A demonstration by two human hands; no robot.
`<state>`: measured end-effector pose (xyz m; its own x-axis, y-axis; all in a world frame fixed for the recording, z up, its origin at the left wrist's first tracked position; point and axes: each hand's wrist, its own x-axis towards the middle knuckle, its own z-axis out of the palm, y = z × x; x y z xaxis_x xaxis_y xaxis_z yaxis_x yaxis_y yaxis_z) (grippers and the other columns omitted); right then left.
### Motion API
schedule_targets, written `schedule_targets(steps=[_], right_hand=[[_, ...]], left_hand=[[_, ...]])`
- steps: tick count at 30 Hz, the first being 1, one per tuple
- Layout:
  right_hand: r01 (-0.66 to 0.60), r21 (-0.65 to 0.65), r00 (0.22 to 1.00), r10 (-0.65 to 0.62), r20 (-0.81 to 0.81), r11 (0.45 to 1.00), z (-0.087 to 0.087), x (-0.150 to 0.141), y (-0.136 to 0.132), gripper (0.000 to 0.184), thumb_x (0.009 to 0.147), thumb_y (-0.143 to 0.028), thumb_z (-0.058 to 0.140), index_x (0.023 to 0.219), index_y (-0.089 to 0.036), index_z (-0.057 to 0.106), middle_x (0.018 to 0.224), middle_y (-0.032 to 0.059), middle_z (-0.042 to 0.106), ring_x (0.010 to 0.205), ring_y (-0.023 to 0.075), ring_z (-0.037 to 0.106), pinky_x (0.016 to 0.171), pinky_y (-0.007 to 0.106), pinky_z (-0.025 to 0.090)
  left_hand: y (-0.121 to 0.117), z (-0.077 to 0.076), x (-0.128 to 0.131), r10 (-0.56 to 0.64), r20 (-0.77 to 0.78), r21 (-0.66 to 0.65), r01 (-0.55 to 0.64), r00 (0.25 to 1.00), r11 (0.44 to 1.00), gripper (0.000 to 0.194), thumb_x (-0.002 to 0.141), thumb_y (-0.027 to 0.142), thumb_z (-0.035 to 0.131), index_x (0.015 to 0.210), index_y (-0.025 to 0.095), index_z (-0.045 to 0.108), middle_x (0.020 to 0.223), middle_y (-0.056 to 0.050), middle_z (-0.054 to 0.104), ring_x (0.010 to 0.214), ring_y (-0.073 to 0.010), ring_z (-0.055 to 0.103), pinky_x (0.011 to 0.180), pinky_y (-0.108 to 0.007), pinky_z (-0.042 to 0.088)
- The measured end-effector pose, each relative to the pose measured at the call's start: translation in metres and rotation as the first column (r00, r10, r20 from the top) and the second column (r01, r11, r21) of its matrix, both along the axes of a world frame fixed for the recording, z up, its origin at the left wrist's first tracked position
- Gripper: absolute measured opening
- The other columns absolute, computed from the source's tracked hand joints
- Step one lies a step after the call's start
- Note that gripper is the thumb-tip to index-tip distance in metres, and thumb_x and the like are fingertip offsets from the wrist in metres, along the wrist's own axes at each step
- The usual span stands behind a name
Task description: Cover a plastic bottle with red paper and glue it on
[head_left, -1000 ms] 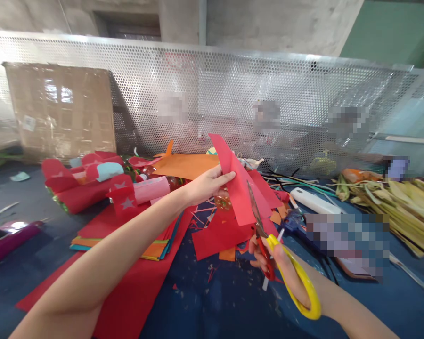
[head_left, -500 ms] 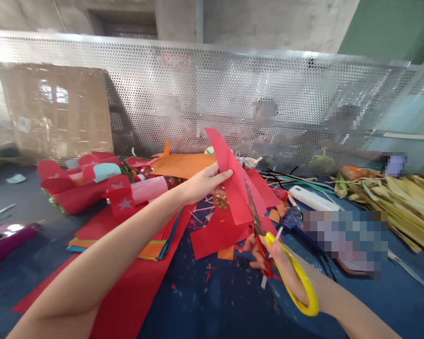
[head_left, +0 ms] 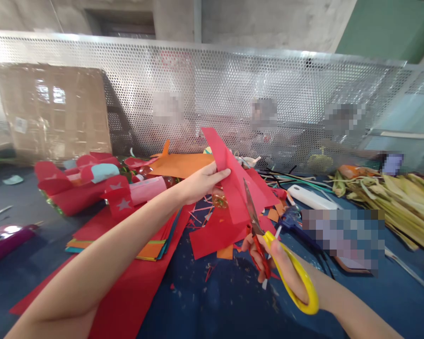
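My left hand (head_left: 205,181) pinches a piece of red paper (head_left: 233,181) near its left edge, thumb in front, and holds it up above the table. In my right hand (head_left: 282,266) is a pair of scissors (head_left: 252,207) with yellow and red handles. The thumb sits through the yellow loop, and the fingers are at the red one. Its blades point up along the right edge of the red paper. Whether they touch the paper I cannot tell. Below lie red paper offcuts (head_left: 212,240) and a small orange scrap (head_left: 225,252).
A stack of coloured paper (head_left: 102,226) lies at the left, with red star-decorated paper pieces (head_left: 81,183) behind it. On the right are a white-handled tool (head_left: 311,197), a blue glue gun (head_left: 295,221), a phone (head_left: 349,240) and dried husks (head_left: 395,197). A perforated metal panel (head_left: 212,80) stands behind.
The view has shifted very slightly. The hands, red paper and scissors keep nearly the same pose, with the right-hand fingers drawn in slightly at the red handle.
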<state>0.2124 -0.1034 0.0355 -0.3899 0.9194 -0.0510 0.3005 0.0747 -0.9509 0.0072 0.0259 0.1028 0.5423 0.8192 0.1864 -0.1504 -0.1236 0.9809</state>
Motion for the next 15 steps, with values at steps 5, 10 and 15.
schedule_targets(steps=[5,10,15], right_hand=[[-0.007,-0.017,1.0,0.007,-0.004,1.0,0.0044,-0.0034,-0.002,0.065,0.085,-0.075,0.03,0.102,-0.02,0.06,0.071,0.0004,0.041,0.066,0.0181,0.049,0.064,0.032,0.054],[0.03,-0.039,0.999,-0.031,-0.03,0.999,0.005,-0.0034,-0.0031,0.061,0.085,-0.074,0.031,0.092,-0.021,0.06,0.072,0.0001,0.04,0.066,0.0175,0.048,0.065,0.03,0.054],[-0.016,-0.014,0.999,0.016,0.028,1.0,0.011,-0.0022,-0.0028,0.059,0.086,-0.073,0.029,0.083,-0.02,0.055,0.093,0.007,0.052,0.078,0.0188,0.053,0.07,0.03,0.056]], left_hand=[[-0.0027,0.0037,0.0011,0.017,0.054,-0.144,-0.009,0.998,0.99,0.009,0.092,0.017,0.053,0.095,0.017,0.061,0.09,-0.006,0.072,0.073,-0.0139,0.068,0.067,-0.027,0.058],[-0.0011,-0.0005,0.0017,0.01,-0.005,-0.122,-0.011,1.0,0.992,0.011,0.091,0.019,0.055,0.1,0.017,0.061,0.092,-0.006,0.072,0.073,-0.0145,0.068,0.066,-0.027,0.058],[-0.0006,-0.0044,0.0019,-0.034,-0.025,-0.017,0.033,0.999,0.999,0.015,0.091,0.023,0.055,0.104,0.017,0.058,0.098,-0.007,0.07,0.078,-0.0158,0.067,0.068,-0.029,0.058]])
